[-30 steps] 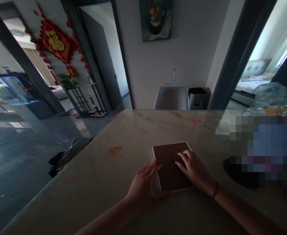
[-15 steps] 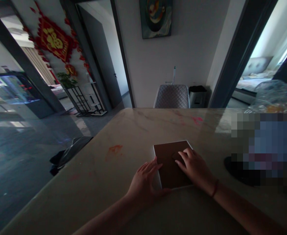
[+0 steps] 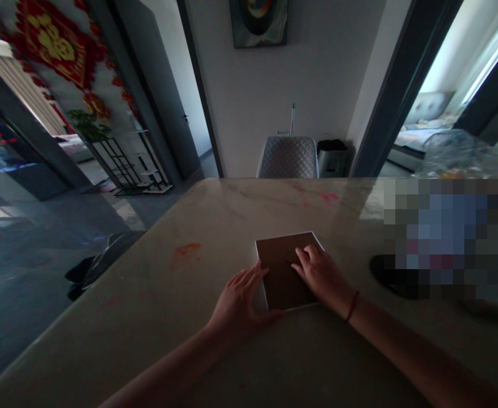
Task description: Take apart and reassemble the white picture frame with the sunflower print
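Shifted up-left in frame: brown panel (image 3: 285, 285). Left hand (image 3: 235, 300), spread at its edge; right hand (image 3: 324, 276), narrow, contents unclear to me. Risk: slack bracing, panel skidding.

Looks past the surface (image 3: 215, 215) to 1 quilted chair (image 3: 289, 158) beyond its far edge, 1 painting (image 3: 260, 34) on grey wall (image 3: 325, 73), glossy floor (image 3: 28, 249) at left, daylight (image 3: 493, 59) at right.

Beyond the table (image 3: 215, 209), a quilted grey chair (image 3: 288, 157) beside a dark-topped bin (image 3: 332, 158), near the wall (image 3: 317, 73).
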Tool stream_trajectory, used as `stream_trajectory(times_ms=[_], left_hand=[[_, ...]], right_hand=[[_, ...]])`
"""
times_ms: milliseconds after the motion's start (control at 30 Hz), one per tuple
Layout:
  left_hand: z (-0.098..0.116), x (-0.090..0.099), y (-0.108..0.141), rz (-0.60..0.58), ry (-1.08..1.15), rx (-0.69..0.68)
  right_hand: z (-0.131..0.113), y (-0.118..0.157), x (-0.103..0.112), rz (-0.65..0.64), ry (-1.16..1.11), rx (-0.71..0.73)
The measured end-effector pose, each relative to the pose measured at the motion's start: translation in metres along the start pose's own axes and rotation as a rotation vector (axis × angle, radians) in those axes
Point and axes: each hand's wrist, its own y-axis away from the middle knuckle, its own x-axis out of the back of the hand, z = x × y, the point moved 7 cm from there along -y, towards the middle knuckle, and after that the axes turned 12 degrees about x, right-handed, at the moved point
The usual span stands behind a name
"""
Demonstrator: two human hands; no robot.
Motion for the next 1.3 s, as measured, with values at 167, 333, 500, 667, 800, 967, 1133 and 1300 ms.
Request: stream_trajectory(times_ms=[167,333,500,667,800,967,1133,1300], left_hand=[[-0.001,0.0,-0.001,0.006,0.02,0.029],[0.0,0.0,0.0,0.018,0.06,0.023],[0.0,-0.002,0.0,-0.007,0.094,0.007],[-0.001,-0.004,-0.001,-0.016,0.131,0.021],[-0.001,-0.004,-0.001,0.011,0.143,0.015],[0.001,-0.003,-0.001,0.026,0.121,-0.012],[0.0,-0.004,-0.002,0.012,0.065,0.007],[0.001,-0.004,-0.002,-0.002,0.002,-0.006]], right_hand=[[-0.005,-0.001,-0.001,-0.063,0.041,0.012],[-0.008,-0.003,0.0,-0.095,0.041,0.021],[-0.009,-0.004,0.001,-0.094,0.047,0.035],[-0.008,-0.005,0.007,-0.112,0.058,0.028],[-0.002,-0.007,0.011,-0.106,0.016,-0.009],[0.004,-0.007,0.011,-0.049,-0.073,0.003],[0.015,-0.007,0.018,0.018,-0.218,-0.068],[0.033,-0.006,0.029,0.167,-0.424,-0.19]])
